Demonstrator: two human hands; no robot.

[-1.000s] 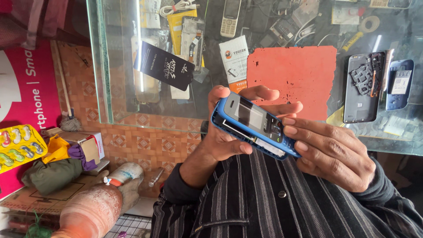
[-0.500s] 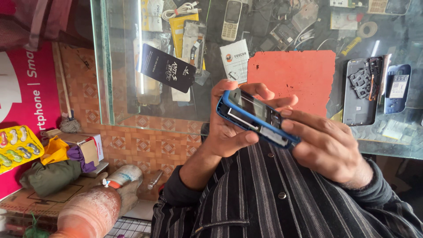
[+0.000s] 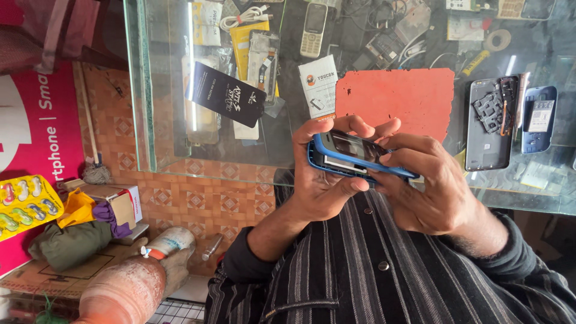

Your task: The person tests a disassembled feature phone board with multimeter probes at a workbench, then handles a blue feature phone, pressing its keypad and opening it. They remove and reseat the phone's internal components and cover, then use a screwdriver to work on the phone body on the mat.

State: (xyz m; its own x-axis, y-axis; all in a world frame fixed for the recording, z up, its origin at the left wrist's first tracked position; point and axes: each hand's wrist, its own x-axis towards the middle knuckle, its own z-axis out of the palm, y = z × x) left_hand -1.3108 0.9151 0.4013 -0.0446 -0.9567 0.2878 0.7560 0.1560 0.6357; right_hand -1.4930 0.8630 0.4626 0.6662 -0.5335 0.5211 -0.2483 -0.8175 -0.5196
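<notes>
1. A glass counter spans the upper view, with phone parts and packets under and on it.
2. A red mat lies on the glass, just behind the hands.
3. The right hand grips the blue phone from the right, fingers curled over its edge.
4. The left hand clasps the phone's left end, thumb beneath, fingertips over the top.
5. The phone is held between both hands, tilted, in front of the striped shirt, at the counter's near edge.
6. A grey phone lies open on the glass, well right.

phone's underside hidden (hands), counter items cut off
</notes>
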